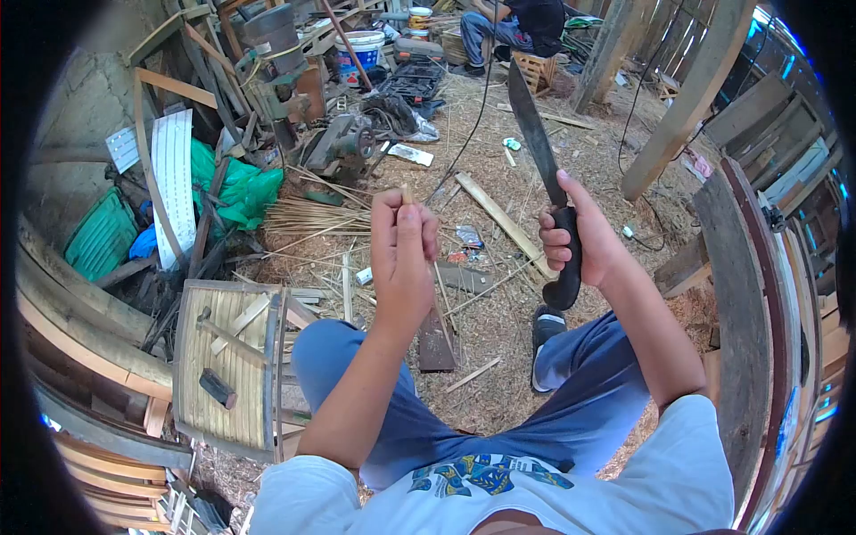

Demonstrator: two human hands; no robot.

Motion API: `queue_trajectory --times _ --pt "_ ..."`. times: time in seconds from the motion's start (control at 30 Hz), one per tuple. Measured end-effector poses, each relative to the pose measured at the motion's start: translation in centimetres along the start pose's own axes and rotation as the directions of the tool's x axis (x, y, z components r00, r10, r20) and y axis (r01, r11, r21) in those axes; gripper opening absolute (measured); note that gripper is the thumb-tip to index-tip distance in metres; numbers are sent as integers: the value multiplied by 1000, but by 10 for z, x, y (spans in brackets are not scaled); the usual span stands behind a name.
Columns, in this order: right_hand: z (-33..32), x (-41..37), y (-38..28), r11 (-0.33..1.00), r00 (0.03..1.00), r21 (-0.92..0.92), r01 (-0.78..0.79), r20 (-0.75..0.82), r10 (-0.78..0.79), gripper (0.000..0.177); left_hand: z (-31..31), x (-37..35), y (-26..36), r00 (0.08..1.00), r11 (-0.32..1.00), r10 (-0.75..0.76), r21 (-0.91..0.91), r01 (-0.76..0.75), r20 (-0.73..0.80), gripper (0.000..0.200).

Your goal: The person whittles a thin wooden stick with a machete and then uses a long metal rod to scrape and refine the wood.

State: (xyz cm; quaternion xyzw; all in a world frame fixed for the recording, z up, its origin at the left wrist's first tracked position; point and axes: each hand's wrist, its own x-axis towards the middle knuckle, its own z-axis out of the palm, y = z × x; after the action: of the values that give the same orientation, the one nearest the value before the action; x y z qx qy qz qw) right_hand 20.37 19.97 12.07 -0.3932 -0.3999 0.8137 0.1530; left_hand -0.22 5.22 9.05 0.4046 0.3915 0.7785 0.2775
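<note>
My right hand (593,236) is wrapped round the black handle of a machete (535,134). Its long dark blade points up and away from me, slightly to the left. My left hand (401,254) is closed on a thin, light wooden stick (407,193), whose tip pokes out above the thumb and fingers. The rest of the stick is mostly hidden by the hand. A gap separates the blade from the stick. Beyond the left hand, a pile of thin split sticks (312,216) lies on the ground.
A slatted wooden stool (214,334) at my left carries a hammer (234,342) and a dark block (218,389). A plank (504,223) lies on the shaving-covered ground. Wooden posts (682,116) stand at right. Another person (526,27) sits at the back.
</note>
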Motion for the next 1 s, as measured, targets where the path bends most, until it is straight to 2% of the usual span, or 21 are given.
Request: queue_trajectory --times 0.1,0.13,0.23,0.3,0.53,0.63,0.73,0.83,0.9,1.0 --pt "4 -3 2 998 997 -54 22 -76 -26 64 1 6 -12 986 974 168 152 -166 -2 16" --pt "3 -2 2 998 998 -50 23 -58 -26 64 2 6 -11 991 983 135 127 -131 -18 19" --pt "-1 -4 3 999 1000 -45 27 -10 -28 64 -5 3 -9 996 993 69 89 -75 64 19" --pt "0 -7 4 999 999 -43 33 11 -32 64 -5 1 -9 996 991 61 113 -68 63 18" --pt "3 -12 5 988 996 -137 78 -27 -82 65 -7 -1 -9 999 997 18 78 -20 27 14" --pt "9 -16 5 986 991 -139 91 -87 -103 61 -9 -2 -9 998 984 -14 179 4 55 12" --pt "12 -17 6 970 980 -207 129 -123 -157 52 -3 -2 -17 997 981 34 188 -46 66 10" --pt "15 -18 6 952 975 -247 182 -80 -207 43 -2 -1 -20 995 943 70 320 -89 69 12" --pt "16 -19 7 954 976 -236 183 -71 -204 36 -1 -1 -20 996 965 -35 262 11 85 12" --pt "14 -19 10 945 979 -261 195 -8 -204 38 0 -5 -30 971 965 -166 231 124 172 12"
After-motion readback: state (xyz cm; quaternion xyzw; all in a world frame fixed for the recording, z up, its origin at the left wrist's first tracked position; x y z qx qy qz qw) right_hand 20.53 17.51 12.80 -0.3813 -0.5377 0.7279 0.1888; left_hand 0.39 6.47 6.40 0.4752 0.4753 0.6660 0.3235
